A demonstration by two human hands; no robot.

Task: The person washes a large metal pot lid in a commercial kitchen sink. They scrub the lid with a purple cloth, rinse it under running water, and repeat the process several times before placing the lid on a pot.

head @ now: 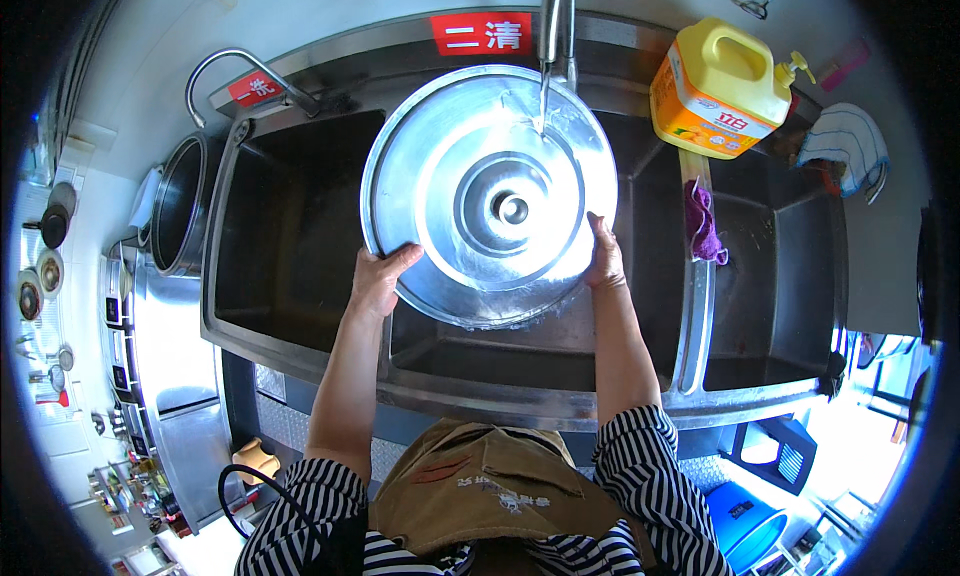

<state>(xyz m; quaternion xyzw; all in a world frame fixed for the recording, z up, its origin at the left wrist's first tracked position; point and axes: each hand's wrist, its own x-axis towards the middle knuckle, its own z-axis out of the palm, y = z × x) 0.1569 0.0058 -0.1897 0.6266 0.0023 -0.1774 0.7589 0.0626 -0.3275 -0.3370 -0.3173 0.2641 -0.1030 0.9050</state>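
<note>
A large round stainless-steel pot lid (450, 163) with a central knob (514, 208) is held over the middle basin (652, 276) of a metal sink. My left hand (381, 280) grips its lower left rim, thumb on the upper face. On the lower right rim, my right hand (606, 253) has its thumb on top too; the fingers under the lid are hidden. Water from a steel faucet (553, 28) falls onto the lid's far right part, and the wet face shines brightly. Water also runs off the near rim.
A yellow detergent jug (712, 88) with a pump stands behind a purple cloth (703, 227) on the right divider. At left are a second curved faucet (240, 55), the left basin (292, 223) and a tall metal pot (180, 205). A striped cloth (844, 145) hangs at right.
</note>
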